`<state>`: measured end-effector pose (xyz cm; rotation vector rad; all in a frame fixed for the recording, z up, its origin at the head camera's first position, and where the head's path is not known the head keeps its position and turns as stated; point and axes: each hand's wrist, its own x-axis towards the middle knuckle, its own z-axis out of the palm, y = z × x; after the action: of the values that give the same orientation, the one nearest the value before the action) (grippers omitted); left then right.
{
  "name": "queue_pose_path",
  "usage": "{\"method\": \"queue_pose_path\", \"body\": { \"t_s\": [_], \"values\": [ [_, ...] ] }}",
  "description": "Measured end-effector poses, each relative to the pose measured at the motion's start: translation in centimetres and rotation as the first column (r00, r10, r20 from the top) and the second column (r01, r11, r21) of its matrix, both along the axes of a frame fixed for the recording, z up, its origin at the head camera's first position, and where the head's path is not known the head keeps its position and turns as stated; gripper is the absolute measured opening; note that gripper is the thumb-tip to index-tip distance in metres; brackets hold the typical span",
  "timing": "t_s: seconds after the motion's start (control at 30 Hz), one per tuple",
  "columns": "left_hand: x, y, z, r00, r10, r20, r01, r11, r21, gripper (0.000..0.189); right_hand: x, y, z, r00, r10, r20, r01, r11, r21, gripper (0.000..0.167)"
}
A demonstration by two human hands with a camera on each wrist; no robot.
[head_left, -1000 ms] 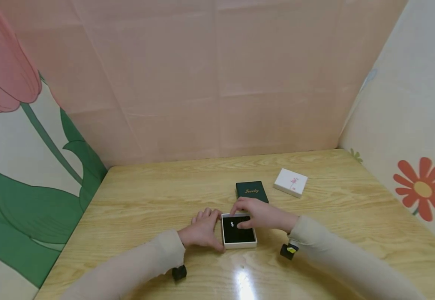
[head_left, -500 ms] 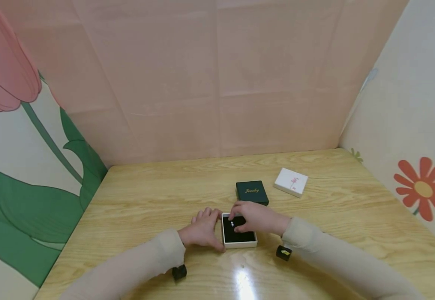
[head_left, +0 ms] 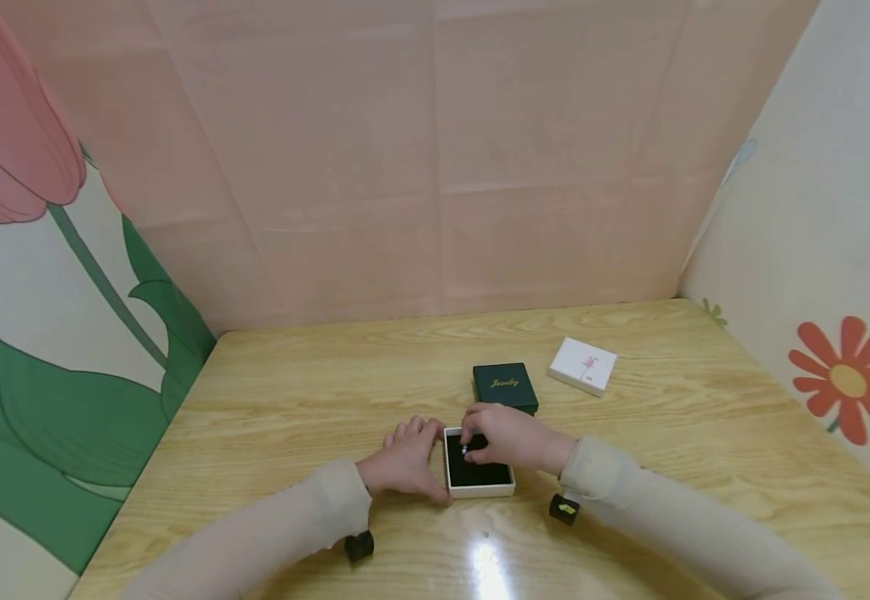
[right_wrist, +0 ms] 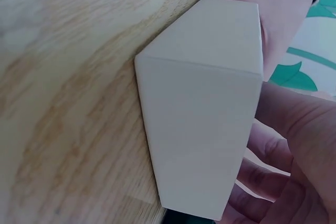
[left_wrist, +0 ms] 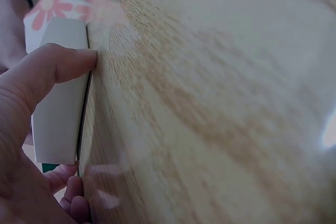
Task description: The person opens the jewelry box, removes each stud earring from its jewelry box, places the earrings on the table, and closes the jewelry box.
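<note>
In the head view a shallow white box (head_left: 478, 491) with a black padded insert (head_left: 480, 475) lies on the table. My left hand (head_left: 405, 465) holds the box's left side, thumb near the front corner and a finger at the back corner. The left wrist view shows the thumb pressed on the white side wall. My right hand (head_left: 506, 435) reaches over the box from the right, thumb and forefinger pinching a small shiny jewelry piece (head_left: 464, 450) at the insert. Its exact kind is too small to tell. The right wrist view shows the box (right_wrist: 197, 129) hiding those fingertips.
Just behind the white box lies a dark green box (head_left: 505, 385) lettered in gold. Farther back to the right sits a flat white box (head_left: 583, 365) with a pink print. All lie on a wood-grain table (head_left: 315, 392), with printed cloth walls around it.
My right hand has moved slightly left and lower, and its thumb and forefinger have closed round the shiny piece. The left hand and the boxes have stayed in place.
</note>
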<state>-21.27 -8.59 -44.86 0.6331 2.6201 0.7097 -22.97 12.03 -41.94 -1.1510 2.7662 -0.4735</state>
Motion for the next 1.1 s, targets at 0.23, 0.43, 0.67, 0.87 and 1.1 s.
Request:
{"method": "queue_pose_path", "body": {
  "t_s": [0.23, 0.43, 0.67, 0.87, 1.1],
  "values": [
    [0.06, 0.00, 0.10, 1.000, 0.001, -0.007, -0.001, 1.000, 0.001, 0.084, 0.07, -0.17, -0.03, 0.999, -0.040, 0.017, 0.040, 0.999, -0.003, 0.015],
    [0.02, 0.00, 0.00, 1.000, 0.002, -0.014, -0.002, 1.000, -0.001, 0.084, -0.02, -0.45, -0.21, 0.999, -0.052, 0.005, 0.052, 0.999, 0.009, 0.013],
    [0.03, 0.02, 0.01, 1.000, 0.002, -0.014, -0.002, 1.000, 0.000, 0.084, 0.02, -0.47, -0.06, 0.999, -0.051, 0.007, 0.051, 0.999, 0.014, 0.011],
    [0.06, 0.07, 0.15, 1.000, 0.003, -0.013, -0.003, 1.000, 0.001, 0.084, 0.09, -0.36, 0.13, 0.999, -0.042, -0.004, 0.042, 0.999, 0.014, 0.012],
    [0.10, 0.05, 0.17, 1.000, 0.001, -0.021, -0.001, 1.000, 0.005, 0.085, -0.16, -0.34, 0.38, 1.000, -0.012, 0.024, 0.012, 1.000, 0.025, 0.012]
  ]
}}
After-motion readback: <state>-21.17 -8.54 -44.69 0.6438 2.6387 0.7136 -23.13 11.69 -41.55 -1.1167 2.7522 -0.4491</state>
